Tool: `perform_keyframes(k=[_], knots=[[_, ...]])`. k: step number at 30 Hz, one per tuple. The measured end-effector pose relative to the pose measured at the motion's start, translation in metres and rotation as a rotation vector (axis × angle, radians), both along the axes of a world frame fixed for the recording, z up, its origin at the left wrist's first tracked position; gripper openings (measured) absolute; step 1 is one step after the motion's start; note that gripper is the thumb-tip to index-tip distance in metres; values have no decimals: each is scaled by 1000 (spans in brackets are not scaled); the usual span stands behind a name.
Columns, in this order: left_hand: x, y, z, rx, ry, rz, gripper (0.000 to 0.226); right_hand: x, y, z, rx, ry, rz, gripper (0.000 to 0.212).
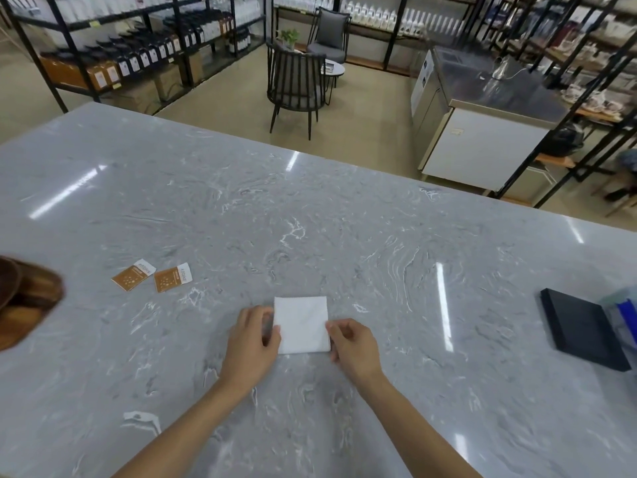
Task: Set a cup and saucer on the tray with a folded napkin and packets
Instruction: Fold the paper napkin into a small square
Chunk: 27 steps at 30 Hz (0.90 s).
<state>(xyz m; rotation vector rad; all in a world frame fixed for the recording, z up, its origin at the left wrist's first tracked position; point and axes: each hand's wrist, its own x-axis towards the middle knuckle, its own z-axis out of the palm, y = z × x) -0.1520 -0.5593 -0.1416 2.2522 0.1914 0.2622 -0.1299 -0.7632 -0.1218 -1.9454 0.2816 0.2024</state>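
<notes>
— folding the napkin (301,324), is that the step?
— looks so. it lies flat on the near middle of the counter (310,219); the left hand (253,343) and right hand (353,346) each pinch a side edge near its near corners.
— and the rest?
— two packets (151,277) lie far left, well apart; a wooden tray (24,305) sits at the left edge. no cup in view.
— next?
— probably lifting the napkin toward the tray without unfolding it.

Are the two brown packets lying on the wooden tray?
No: both packets lie on the marble counter, right of the tray.
</notes>
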Motion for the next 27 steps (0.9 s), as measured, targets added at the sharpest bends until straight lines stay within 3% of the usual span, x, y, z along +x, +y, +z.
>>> perform_keyframes(k=[1, 3, 6, 12, 27], knots=[[-2, -1, 0, 87, -42, -39, 28, -1, 2, -2, -138, -107, -17, 13], [-6, -5, 1, 276, -150, -137, 36, -6, 8, -5, -379, -355, 32, 24], [-2, -12, 3, 452, -207, -289, 48, -5, 21, -12, -623, -588, 321, 44], [16, -8, -12, 590, 108, -398, 67, 9, 20, -40, -785, -458, 531, 58], [17, -5, -10, 648, 156, -446, 75, 12, 22, -43, -860, -446, 539, 62]])
